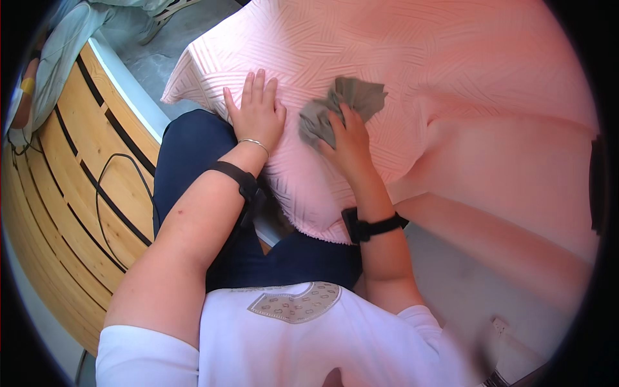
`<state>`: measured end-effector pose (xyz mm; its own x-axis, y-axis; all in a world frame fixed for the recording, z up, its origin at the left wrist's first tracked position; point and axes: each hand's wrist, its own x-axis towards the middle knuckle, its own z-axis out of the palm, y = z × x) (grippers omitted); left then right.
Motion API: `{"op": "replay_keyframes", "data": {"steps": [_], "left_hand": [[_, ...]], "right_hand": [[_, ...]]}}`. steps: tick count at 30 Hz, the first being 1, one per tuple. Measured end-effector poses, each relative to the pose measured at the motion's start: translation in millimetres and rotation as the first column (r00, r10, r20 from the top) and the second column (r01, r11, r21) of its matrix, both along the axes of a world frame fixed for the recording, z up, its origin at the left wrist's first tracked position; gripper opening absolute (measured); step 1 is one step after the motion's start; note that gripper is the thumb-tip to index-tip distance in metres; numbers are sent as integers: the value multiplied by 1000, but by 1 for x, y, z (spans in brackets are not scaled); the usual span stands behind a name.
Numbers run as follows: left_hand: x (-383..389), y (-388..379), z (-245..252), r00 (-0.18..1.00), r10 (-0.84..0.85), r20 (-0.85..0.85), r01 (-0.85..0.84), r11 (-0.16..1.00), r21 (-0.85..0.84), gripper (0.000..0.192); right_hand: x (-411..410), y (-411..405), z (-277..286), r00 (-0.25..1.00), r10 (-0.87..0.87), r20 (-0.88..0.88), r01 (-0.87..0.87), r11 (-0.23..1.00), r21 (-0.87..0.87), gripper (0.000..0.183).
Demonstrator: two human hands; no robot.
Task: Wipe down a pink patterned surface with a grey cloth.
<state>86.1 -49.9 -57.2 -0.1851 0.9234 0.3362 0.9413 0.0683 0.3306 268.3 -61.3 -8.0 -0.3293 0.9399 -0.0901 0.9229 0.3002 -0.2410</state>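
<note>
A pink textured fabric cover [309,63] spreads before me, its serrated edge hanging over my lap. My left hand [258,113] lies flat on its left part, palm down, fingers pointing away, with nothing held. To the right, my right hand [350,140] presses on a crumpled grey-green cloth [360,96], fingers spread over its lower side; the cloth rests on the pink fabric. My right palm and the underside of the cloth are hidden.
At my left runs a slatted wooden bench [72,169] with a thin black cable [99,193] looped on it. Another person's sleeve and hand [24,106] show at the far left edge, and a shoe [164,19] at the top. A pale floor shows at lower right.
</note>
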Motion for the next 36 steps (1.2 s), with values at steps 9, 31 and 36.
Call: {"op": "replay_keyframes", "data": {"steps": [9,31,36], "left_hand": [[3,2,-1,1000,-2,-6,2,1000,25,36],[-3,1,-5,1000,11,-17,-10,999,32,36],[-3,0,-4,1000,12,-7,-11,1000,28,36]], "right_hand": [[114,-71,72,946,-294,135,318,921,-226,41],[-27,-31,-4,976,220,11,-220,976,0,64],[8,-56,5,993,108,49,-105,993,-58,63]]}}
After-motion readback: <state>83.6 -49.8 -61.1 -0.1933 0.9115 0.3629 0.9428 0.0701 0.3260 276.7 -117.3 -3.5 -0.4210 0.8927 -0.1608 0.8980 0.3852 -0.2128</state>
